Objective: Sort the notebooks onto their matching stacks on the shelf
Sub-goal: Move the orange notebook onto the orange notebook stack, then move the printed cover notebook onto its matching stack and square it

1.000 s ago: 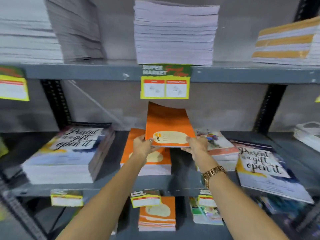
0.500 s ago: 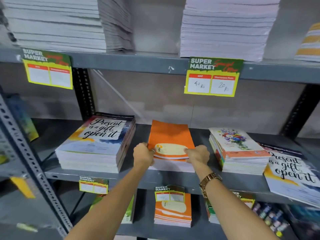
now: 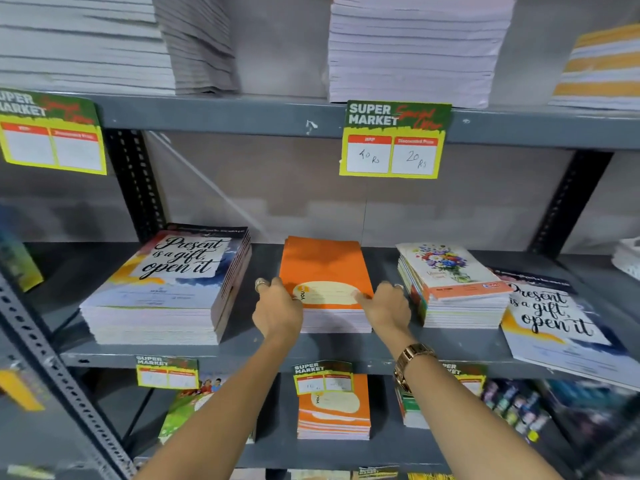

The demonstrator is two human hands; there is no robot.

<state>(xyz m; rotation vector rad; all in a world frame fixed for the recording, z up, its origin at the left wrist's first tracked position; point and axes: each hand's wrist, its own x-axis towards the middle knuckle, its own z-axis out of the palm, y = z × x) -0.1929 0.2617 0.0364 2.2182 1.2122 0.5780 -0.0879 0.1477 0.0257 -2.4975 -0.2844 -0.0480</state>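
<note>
An orange notebook (image 3: 322,268) with a cream label lies flat on top of the orange stack (image 3: 334,320) in the middle of the grey shelf (image 3: 242,348). My left hand (image 3: 277,310) grips the stack's left front corner, thumb on the top cover. My right hand (image 3: 388,308) holds the right front corner, fingers on the cover. To the left stands a tall "Present is a gift, open it" stack (image 3: 166,289). A floral stack (image 3: 453,289) sits to the right. One more "Present is a gift" notebook (image 3: 561,323) lies at the far right, overhanging the shelf edge.
The shelf above carries tall white paper stacks (image 3: 415,46) and a price tag (image 3: 394,140). Below, a lower shelf holds another orange stack (image 3: 332,410) and other books. A perforated metal upright (image 3: 62,379) slants at the left.
The orange notebook went from tilted in the air down onto the orange stack. Both hands now rest at the stack's front corners. The view has shifted left.
</note>
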